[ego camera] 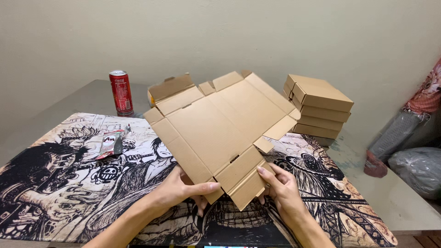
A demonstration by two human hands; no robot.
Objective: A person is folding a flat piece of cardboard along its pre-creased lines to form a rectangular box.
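Starting at the left with a red drink can [121, 92] standing upright on the grey worktop [87, 98] and a small foil sachet [111, 143] lying nearby on the black-and-white illustrated mat [55, 183]. Holding, at centre, a cardboard box blank [220, 124] raised off the mat and tilted, far edge high and near corner low, with the left grip [183, 188] pinching the near left edge, thumb lying across the top and fingers tucked beneath. Showing plain brown board, unprinted, scored with fold lines, still mostly flat, small side tabs lifting along the right edge and a locking slot cut near the front panel. Steadying the near right flap with the right grip [280, 188], fingers pressed on the upper face, thumb hidden beneath. Judging by the flat panels, working at the opening stage of shaping the board, nothing yet folded upright. Partly hiding a half-formed box [167, 87] behind the far left corner. Ending at the right with a stack of closed boxes [319, 105] on the worktop and a grey plastic bag [420, 167] beyond its edge.
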